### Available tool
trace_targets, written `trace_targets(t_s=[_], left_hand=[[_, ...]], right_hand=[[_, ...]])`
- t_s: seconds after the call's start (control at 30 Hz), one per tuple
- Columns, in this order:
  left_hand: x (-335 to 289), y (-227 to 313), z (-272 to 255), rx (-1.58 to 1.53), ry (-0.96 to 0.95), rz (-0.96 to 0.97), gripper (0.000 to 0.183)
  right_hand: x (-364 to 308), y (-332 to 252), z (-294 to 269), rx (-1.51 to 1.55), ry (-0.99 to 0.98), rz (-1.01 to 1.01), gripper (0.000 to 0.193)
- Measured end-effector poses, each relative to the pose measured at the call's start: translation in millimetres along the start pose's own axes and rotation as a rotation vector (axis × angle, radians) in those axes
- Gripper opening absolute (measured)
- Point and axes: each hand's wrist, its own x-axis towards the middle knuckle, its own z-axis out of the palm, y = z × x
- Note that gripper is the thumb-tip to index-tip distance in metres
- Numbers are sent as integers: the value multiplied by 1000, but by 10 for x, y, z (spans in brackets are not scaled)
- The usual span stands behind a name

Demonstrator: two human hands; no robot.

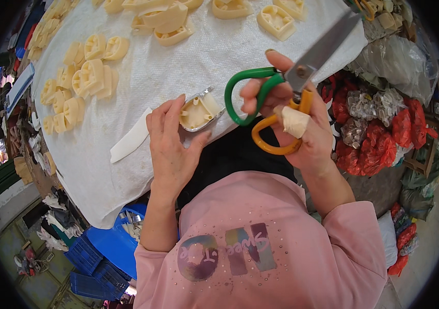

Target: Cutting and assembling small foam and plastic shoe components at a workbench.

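My left hand [170, 139] holds a hollow cream plastic piece [194, 114] at the table's near edge, with small pegs inside and a shiny silver covering along its rim. From the far side of that hand a white strip [132, 139] runs out flat over the cloth; my fingers hide whether it joins the piece. Up and to the right, my right hand [314, 136] grips a pair of scissors [302, 70] with one green and one orange handle. Their blades point away to the upper right, apart from the piece. Tan tape wraps one of my right fingers.
White cloth [126, 180] covers the table. Several similar cream pieces [91, 77] lie in groups at the left and far side. A blue tub [111, 244] stands below left, beside blue crates [88, 256]. Red plastic bags [371, 149] are piled at the right.
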Motion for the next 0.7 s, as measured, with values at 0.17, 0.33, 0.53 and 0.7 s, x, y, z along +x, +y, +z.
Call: trace_targets(t_s=[0.17, 0.33, 0.53, 0.7], left_hand=[[-8, -53, 18, -1, 41, 9, 56], [37, -108, 45, 17, 39, 56, 55], [23, -113, 15, 28, 27, 50, 54], [28, -157, 32, 42, 52, 111, 53]], right_hand=[[58, 101, -92, 52, -83, -229, 51], [215, 446, -61, 127, -176, -115, 47], [185, 160, -19, 266, -134, -252, 42], [166, 411, -19, 4, -132, -78, 44]])
